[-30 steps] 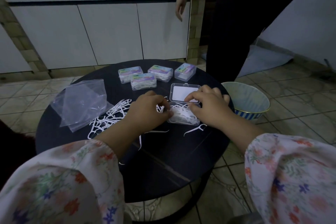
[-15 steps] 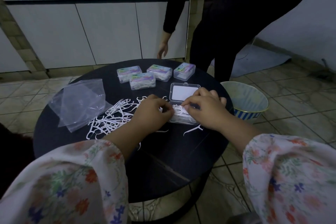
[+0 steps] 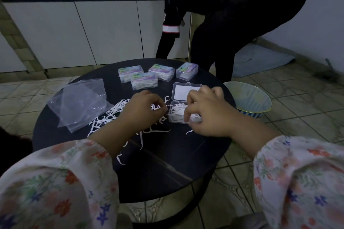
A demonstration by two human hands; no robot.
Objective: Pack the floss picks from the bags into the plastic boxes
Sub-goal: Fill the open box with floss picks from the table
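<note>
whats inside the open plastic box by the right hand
The open plastic box holds a heap of white floss picks. The right hand covers its right part, so what lies there, and how full the box is, cannot be seen.

Right hand (image 3: 208,115) hides open box (image 3: 176,115) corner.
</note>
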